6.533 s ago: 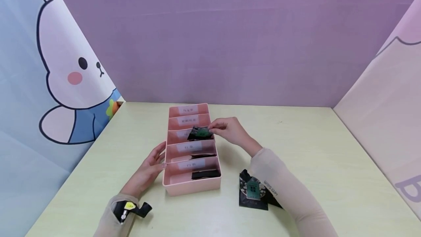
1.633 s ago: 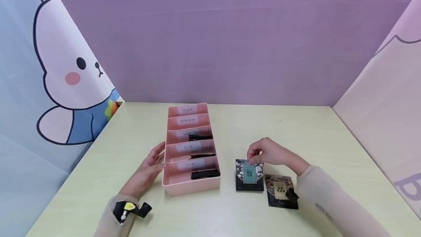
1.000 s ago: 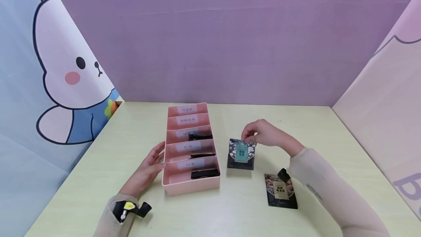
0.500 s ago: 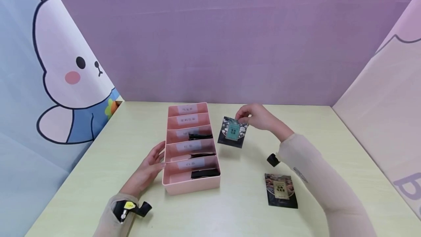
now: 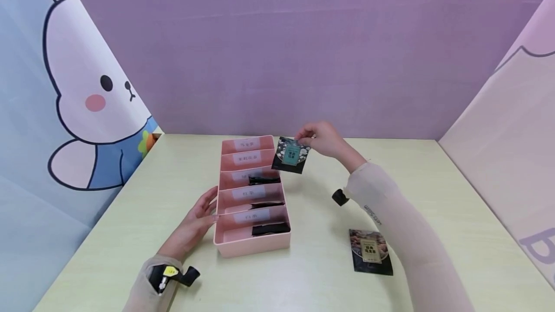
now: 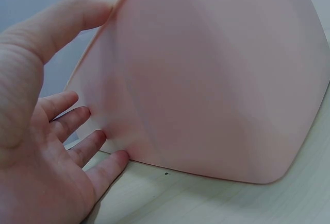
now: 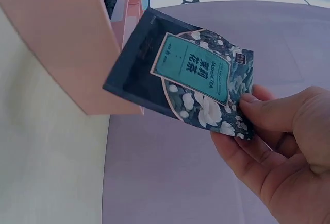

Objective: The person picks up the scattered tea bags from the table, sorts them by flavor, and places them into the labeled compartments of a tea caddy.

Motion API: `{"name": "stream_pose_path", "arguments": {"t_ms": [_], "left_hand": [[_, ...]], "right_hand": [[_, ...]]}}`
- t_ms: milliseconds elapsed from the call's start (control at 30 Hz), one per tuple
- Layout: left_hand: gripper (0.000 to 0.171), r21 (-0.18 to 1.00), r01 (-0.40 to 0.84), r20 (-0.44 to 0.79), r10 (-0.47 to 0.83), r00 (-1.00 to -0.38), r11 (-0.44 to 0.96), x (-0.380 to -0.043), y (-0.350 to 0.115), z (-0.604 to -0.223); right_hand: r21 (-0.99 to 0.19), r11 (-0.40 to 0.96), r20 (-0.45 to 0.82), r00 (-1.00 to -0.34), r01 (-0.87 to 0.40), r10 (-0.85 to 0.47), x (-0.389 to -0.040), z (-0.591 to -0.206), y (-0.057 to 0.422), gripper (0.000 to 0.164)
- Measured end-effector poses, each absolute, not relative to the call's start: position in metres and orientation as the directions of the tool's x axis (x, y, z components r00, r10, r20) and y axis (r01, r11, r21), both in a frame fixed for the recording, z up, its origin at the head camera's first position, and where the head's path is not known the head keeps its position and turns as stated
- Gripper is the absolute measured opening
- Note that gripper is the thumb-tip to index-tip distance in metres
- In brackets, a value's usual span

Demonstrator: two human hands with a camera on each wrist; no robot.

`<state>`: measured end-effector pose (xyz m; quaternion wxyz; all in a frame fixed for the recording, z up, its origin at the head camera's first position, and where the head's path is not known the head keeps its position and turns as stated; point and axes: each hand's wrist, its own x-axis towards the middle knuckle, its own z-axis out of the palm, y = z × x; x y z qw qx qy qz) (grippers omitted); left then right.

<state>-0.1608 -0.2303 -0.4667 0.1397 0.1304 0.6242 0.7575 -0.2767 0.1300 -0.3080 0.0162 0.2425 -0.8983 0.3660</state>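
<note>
My right hand (image 5: 323, 138) pinches a jasmine tea sachet (image 5: 290, 155) by its upper edge. Dark with white flowers and a green label, the sachet (image 7: 185, 74) is held in the air at the right rim of a pink divided box (image 5: 251, 247), near its second compartment from the back. My left hand (image 5: 197, 225) rests against the box's left side. In the left wrist view, its fingertips (image 6: 95, 139) touch the pink wall and the thumb lies at the rim. Dark sachets stand in the three front compartments; the two rear ones show only labels.
Another dark sachet (image 5: 371, 252) with a tan label lies flat on the pale table (image 5: 321, 283), right of the box. A purple backdrop (image 5: 303, 61) rises behind the table, with printed cloth panels on both sides.
A sachet has gone into the middle compartment. My right hand has since picked up the jasmine tea sachet from the table and carried it up and left to the box. My left hand stays put.
</note>
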Motion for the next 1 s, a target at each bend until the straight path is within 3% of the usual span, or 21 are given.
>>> {"name": "stream_pose_path", "arguments": {"t_ms": [333,667,1000], "left_hand": [[0.081,0.983,-0.054,0.017,0.378,-0.926,-0.176,-0.161,-0.231,-0.466],[0.081,0.984,-0.055,0.013,0.381,-0.924,-0.168,-0.161,-0.23,-0.467],[0.081,0.985,-0.044,0.023,0.38,-0.925,-0.168,-0.161,-0.23,-0.466]], "right_hand": [[-0.68,0.567,0.303,-0.883,-0.464,-0.359,-0.289,-0.314,0.104,0.01],[-0.705,0.435,0.477,-0.828,-0.56,-0.294,-0.29,-0.341,0.081,0.01],[-0.632,0.441,0.502,-0.771,-0.637,-0.392,-0.286,-0.368,0.065,0.01]]}}
